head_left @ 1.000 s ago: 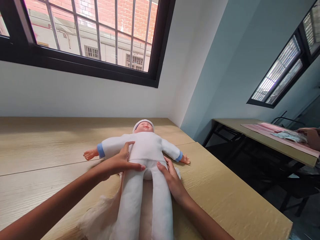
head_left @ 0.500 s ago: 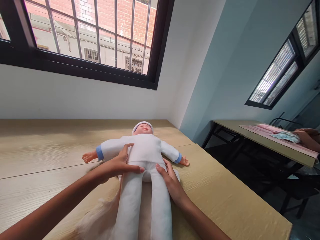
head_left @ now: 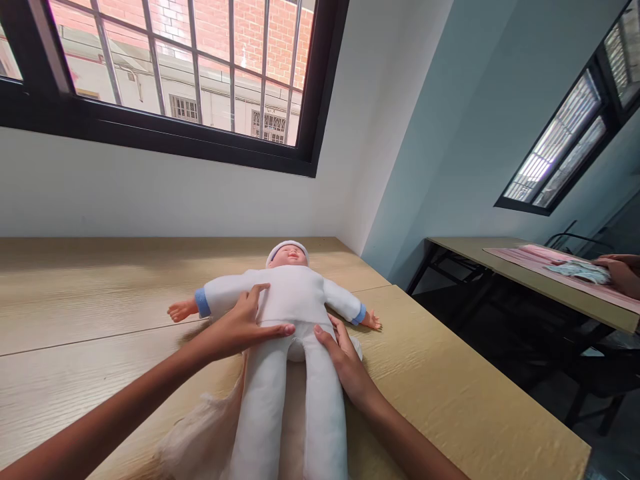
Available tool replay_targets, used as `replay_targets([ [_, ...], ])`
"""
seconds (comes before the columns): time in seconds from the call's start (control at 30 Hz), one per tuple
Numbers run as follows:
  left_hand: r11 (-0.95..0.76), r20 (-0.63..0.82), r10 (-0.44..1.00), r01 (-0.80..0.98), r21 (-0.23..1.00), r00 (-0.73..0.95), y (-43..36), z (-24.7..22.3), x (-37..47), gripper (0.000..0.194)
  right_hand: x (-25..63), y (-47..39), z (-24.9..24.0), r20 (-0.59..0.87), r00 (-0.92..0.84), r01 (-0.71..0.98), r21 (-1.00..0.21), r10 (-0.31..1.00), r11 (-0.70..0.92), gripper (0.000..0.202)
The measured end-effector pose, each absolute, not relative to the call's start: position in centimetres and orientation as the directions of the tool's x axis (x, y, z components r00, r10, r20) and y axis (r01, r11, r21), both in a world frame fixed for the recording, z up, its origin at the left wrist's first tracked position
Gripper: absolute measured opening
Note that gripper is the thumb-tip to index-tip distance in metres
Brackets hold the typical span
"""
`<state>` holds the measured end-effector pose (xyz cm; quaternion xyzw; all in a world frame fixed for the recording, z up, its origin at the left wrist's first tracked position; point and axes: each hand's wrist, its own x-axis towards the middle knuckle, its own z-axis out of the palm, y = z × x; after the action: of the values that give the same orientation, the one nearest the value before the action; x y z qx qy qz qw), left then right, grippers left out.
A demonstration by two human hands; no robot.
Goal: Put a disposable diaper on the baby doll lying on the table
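A baby doll [head_left: 290, 297] in white clothes with blue cuffs and a white cap lies on its back, arms spread, legs toward me. My left hand [head_left: 250, 320] rests at the doll's waist on the left, thumb and index finger spread over the cloth. On the other side, my right hand [head_left: 343, 350] holds the doll's hip, its thumb on top and its fingers along the side. A pale, fluffy cloth [head_left: 200, 433] lies partly under the doll's legs.
The doll lies on a wooden table [head_left: 450, 373] against the wall, below a barred window [head_left: 190, 67]. At the right, a second table [head_left: 480, 250] bears a pink cloth [head_left: 525, 257], a light blue cloth [head_left: 577, 270] and a person's hand [head_left: 623, 270].
The view has shifted slightly. Both hands stay on the doll in nearly the same places, and the other person's hand has moved a little.
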<state>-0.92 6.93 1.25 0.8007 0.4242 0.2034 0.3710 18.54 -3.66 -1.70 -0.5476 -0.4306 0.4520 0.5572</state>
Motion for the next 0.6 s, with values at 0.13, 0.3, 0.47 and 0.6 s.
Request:
replay_targets([
  [0.13,-0.567,0.320,0.810,0.521,0.638,0.491,6.4,0.8,0.0,0.091,18.6,-3.5,-1.9,-0.018,0.219,-0.053,-0.999,0.976,-0.006,0.049],
  [0.3,-0.675,0.302,0.718,0.521,0.522,0.627,5.7,0.8,0.3,0.096,18.7,-3.5,-1.8,-0.007,0.257,0.005,-1.000,0.966,-0.008,0.049],
  [0.47,-0.710,0.197,0.665,0.529,0.464,0.720,5.2,0.8,0.4,0.098,18.4,-3.7,-1.4,-0.017,0.251,-0.001,-1.000,0.968,-0.017,0.045],
  [0.6,-0.744,0.207,0.641,0.533,0.404,0.739,4.9,0.9,0.4,0.090,18.5,-3.7,-1.6,-0.023,0.249,-0.025,-1.000,0.968,-0.017,0.044],
])
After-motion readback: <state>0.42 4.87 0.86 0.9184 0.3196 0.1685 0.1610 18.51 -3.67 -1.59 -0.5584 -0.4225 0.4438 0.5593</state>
